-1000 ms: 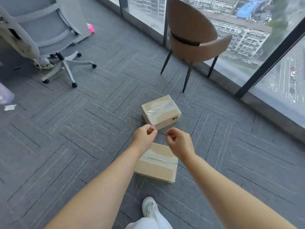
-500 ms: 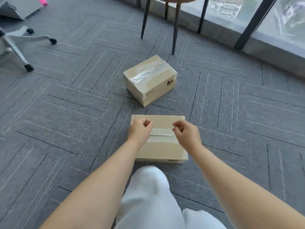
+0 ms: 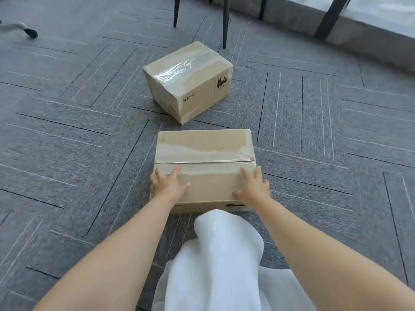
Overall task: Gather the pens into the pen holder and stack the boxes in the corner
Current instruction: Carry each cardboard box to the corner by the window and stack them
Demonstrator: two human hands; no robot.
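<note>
Plainly the box-stacking half of the task is in hand; no pen or pen holder shows anywhere in view. Going from the left: the left grip [image 3: 168,187], a bare hand, lies spread and flat on the near left corner of the near box [image 3: 204,149], fingers straight, thumb pointing inward, closed round nothing. That box sits on the carpet floor [image 3: 67,142] just in front of the person's knee [image 3: 224,243], a taped seam running across its top. The right grip [image 3: 253,189] mirrors the left on the near right corner, fingers likewise splayed and resting on the cardboard, holding nothing. Both are placed, but neither has taken the weight, as I judge it.

The next move, I judge, calls for the fingers to slide down over the two side faces and press inward before lifting, since flat palms on top will only push. The far box [image 3: 188,79] stands beyond, turned at an angle, parted from the near one by a narrow strip of carpet. One must go on the other, and which corner is meant cannot be told from here.

Around: a chair caster [image 3: 29,32] at far left, well apart; dark chair legs [image 3: 225,21] just behind the far box, the likeliest thing to foul a lift; a dark window post [image 3: 330,16] at right.
</note>
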